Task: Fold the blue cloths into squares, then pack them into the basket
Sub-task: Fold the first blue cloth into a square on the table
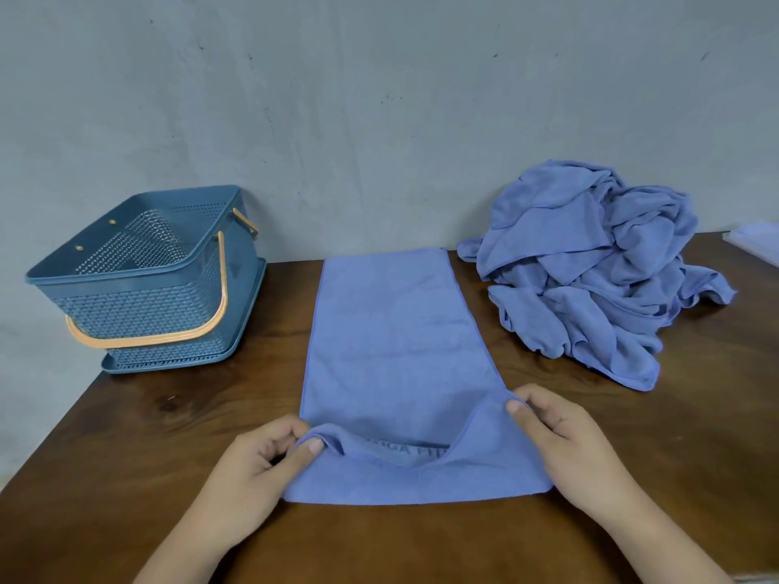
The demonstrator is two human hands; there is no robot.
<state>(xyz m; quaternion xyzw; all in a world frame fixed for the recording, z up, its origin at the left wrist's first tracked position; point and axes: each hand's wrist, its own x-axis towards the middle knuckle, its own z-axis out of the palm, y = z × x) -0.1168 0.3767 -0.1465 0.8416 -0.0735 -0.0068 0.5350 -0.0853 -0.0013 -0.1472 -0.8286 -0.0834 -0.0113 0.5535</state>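
the fingers (310, 451) of the left hand (261, 453) pinch the near-left corner of the blue cloth (392, 330). the right hand (556, 432) pinches the near-right corner, held slightly farther forward. the cloth lies as a long strip mid-tabletop (126, 436), near end raised. risks, as i judge them: the uneven corners could land askew and give a crooked fold, or the far end could drag on the wood. the unfolded pile (590, 267) sits to the right, the basket (139, 305) to the left, both apart from the strip. dark wood, with a bare grey wall (379, 99) behind.
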